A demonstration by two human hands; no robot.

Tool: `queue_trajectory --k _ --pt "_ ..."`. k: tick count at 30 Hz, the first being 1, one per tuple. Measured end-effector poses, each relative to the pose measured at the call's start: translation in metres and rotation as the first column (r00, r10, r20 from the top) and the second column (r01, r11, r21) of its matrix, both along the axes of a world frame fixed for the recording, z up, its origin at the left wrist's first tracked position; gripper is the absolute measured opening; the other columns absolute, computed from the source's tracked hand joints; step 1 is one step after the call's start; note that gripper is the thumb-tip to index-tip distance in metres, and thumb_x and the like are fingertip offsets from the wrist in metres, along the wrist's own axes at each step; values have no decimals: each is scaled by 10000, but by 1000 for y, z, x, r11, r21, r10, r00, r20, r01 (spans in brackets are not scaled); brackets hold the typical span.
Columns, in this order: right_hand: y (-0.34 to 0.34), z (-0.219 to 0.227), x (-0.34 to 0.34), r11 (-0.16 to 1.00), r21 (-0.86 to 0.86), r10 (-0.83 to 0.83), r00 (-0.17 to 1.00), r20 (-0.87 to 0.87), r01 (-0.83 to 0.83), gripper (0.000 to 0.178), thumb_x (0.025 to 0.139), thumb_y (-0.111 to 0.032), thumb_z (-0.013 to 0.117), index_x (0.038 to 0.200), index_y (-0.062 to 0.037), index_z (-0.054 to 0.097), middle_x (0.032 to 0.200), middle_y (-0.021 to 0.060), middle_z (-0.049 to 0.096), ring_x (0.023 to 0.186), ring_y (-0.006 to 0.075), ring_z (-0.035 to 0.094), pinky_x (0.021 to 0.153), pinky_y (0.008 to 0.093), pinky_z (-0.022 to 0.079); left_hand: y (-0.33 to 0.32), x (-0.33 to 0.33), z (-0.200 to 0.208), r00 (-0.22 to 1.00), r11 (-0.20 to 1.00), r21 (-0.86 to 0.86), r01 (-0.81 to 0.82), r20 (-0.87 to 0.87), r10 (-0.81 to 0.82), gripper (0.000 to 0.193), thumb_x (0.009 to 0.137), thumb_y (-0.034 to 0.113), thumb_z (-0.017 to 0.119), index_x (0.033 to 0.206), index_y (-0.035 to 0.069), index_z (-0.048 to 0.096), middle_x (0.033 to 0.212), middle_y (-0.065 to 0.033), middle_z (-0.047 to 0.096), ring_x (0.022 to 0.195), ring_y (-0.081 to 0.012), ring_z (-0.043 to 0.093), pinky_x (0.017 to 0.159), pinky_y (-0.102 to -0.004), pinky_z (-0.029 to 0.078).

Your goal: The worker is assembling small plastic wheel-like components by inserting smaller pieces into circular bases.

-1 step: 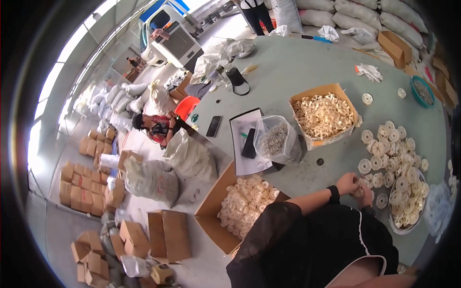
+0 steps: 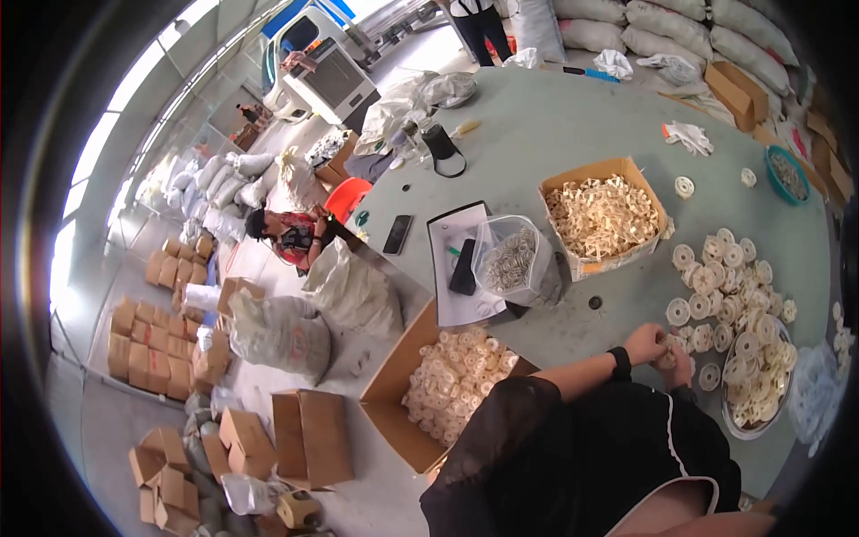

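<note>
My left hand [image 2: 642, 343], with a black band at the wrist, meets my right hand [image 2: 682, 369] over the near side of the table. Both have their fingers closed around a cream plastic wheel [image 2: 667, 354], mostly hidden by the fingers. A loose heap of similar wheels [image 2: 716, 279] lies just beyond and to the right of my hands. Right beside my right hand, more cream wheels fill a metal bowl [image 2: 739, 430]. One single wheel [image 2: 710, 376] rests on the table between that hand and the bowl.
On the green table [image 2: 537, 116] are a carton of small cream parts [image 2: 604, 215], a clear bag of metal pieces [image 2: 512, 264], a phone [image 2: 399, 234] and a teal basket [image 2: 787, 174]. An open carton of wheels [image 2: 461, 380] stands left. Another person [image 2: 293, 240] sits beyond the sacks.
</note>
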State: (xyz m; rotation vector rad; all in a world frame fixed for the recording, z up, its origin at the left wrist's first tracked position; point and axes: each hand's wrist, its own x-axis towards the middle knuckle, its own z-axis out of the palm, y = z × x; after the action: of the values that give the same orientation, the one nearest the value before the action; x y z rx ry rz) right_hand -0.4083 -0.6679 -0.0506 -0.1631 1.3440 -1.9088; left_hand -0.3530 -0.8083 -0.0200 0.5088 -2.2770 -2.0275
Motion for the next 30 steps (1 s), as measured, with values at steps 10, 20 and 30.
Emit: queue_trajectory --k 10,20,30 --pt "14 -2 12 975 142 195 963 -185 -170 246 844 -246 373 1007 -84 460 966 80 501 853 185 522 611 337 470 6 8 -9 990 995 42 96 98 -99 264 594 157 618 768 -19 529 648 -123 556 589 -224 566 553 -292 471" --pt "20 -32 10 991 -34 130 968 213 -126 402 764 -116 526 1126 -75 354 1001 100 462 858 178 500 647 313 447 8 1 -4 971 921 -317 228 11 -237 226 542 152 585 727 23 595 696 -174 562 682 -322 549 638 -374 442" --pt "22 -57 6 952 -292 63 878 475 90 444 807 -357 428 1110 -32 417 1040 89 478 943 191 478 801 321 392 30 10 -7 990 863 -500 78 -65 -128 209 572 152 590 747 44 553 812 -156 528 769 -329 522 680 -384 431"
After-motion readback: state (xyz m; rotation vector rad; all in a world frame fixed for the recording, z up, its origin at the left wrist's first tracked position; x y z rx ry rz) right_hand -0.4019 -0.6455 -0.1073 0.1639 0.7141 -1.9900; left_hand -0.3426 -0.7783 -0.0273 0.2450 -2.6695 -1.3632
